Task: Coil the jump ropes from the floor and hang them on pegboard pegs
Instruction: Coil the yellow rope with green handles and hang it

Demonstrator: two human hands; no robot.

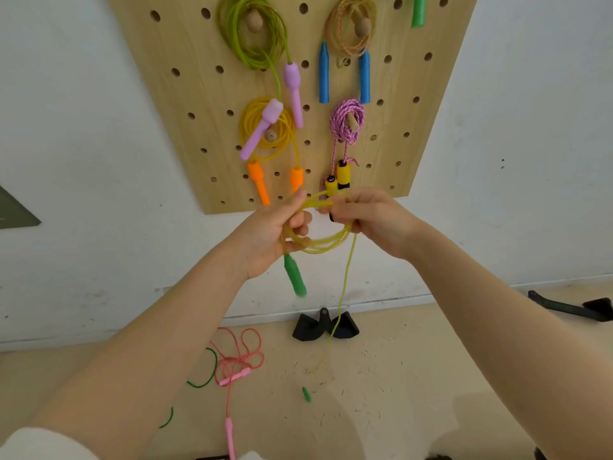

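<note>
A white wall faces you, with a wooden pegboard mounted on it and a tan floor below. The board already carries coiled ropes on its pegs: a green rope with lilac handles at upper left, a tan rope with blue handles to its right, a yellow rope with orange handles beneath the green one, and a pink braided rope with yellow handles at lower right. One lilac handle hangs across the yellow coil.

In front of the board's lower edge, you hold the yellow-green jump rope in a loose coil between both hands. Your left hand has its fingers curled round the left side of the coil, and one green handle dangles just below that hand. Your right hand pinches the top of the coil with curled fingers. Your hands partly cover the yellow handles of the pink braided rope behind them. From the coil's right side, the rope's free length drops straight down to the floor, where its other green handle lies.

On the floor to the left lies a pink jump rope, uncoiled and tangled, with a dark green rope beside it. A black object sits against the wall base, behind the hanging length.
</note>
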